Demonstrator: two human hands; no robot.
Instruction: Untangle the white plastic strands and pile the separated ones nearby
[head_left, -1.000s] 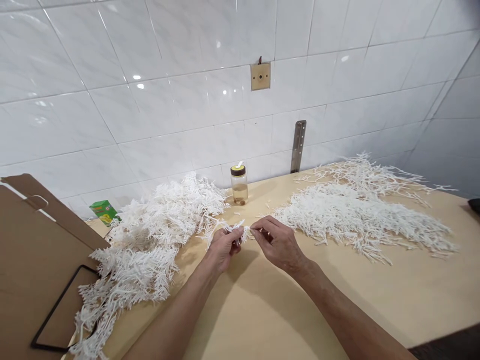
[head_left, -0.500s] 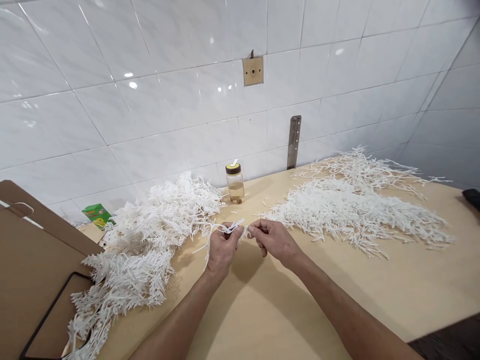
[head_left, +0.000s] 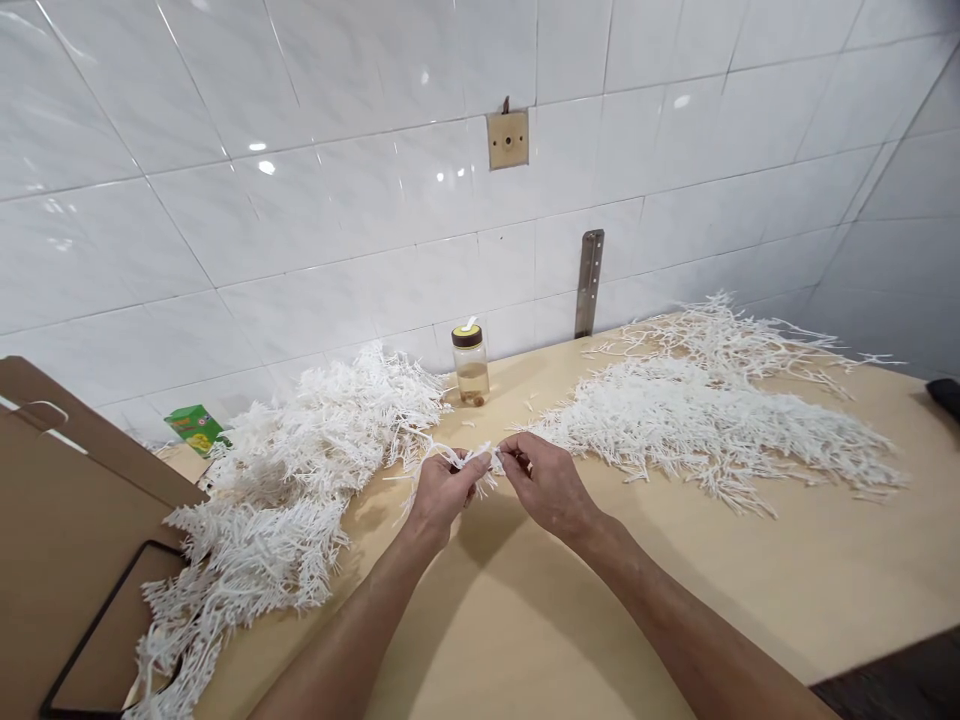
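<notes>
Here's the head view, and all the action is at the middle of the table (head_left: 750,600), just nearer than the jar (head_left: 472,378). The left hand (head_left: 441,492) has a white branching sprig (head_left: 480,454) gripped between thumb and curled fingers, loose strands poking out to its left. In comes the right hand (head_left: 549,487), thumb and forefinger closed in a pinch at the sprig's right end! Is there a separate little piece between those tips? Too small to tell from here.

So the step in hand looks like close fingertip work on that one sprig, left hand steadying, right hand doing the fiddly part. What does the next move call for? A firm left hold, I'd judge, and a light, well-aimed right pinch, since strands this thin could bend or slip.

Out to the left, a big fluffy white pile (head_left: 300,450) sprawls toward the cardboard box (head_left: 82,510), the green carton (head_left: 195,428) just beyond. Over on the right, a flatter white pile (head_left: 697,425), with longer, sparser strands (head_left: 739,340) at its far side. The tips are almost together!
</notes>
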